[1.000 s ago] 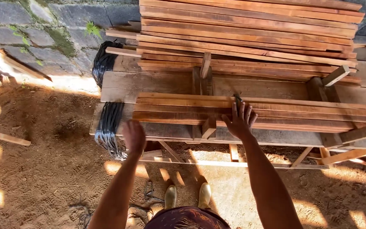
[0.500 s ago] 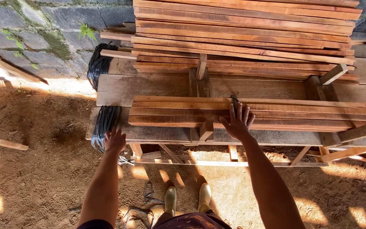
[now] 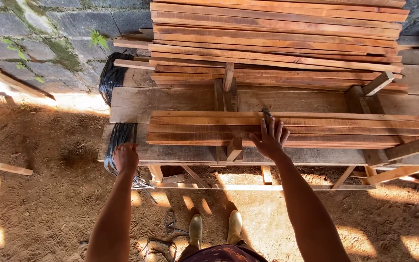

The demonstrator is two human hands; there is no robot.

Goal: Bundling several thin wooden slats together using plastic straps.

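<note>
We look down from head height at our own two bare arms reaching toward a rough wooden counter [image 3: 180, 104] standing on a dirt floor [image 3: 44, 194].

Our right hand [image 3: 269, 140] lies flat, fingers spread, palm down on a low stack of long reddish wood strips [image 3: 345, 128]. It grips nothing; it seems to press on the strips, perhaps to keep them from sliding. A small dark object [image 3: 266, 116] shows just past the fingertips; we cannot tell what it is.

Our left hand [image 3: 125, 157] is curled loosely closed at the counter's near left edge, beside a bundle of black straps [image 3: 120, 138] hanging over that end. We cannot tell whether it grips the edge or merely rests there; the hold looks like a brace.

Short upright wood blocks [image 3: 228, 80] stand between the stacks, likely as stops holding the strips in line. A taller pile of strips [image 3: 277, 34] sits farther back against a stone wall [image 3: 40, 29]. Our boots [image 3: 214, 228] stand just in front of the counter.
</note>
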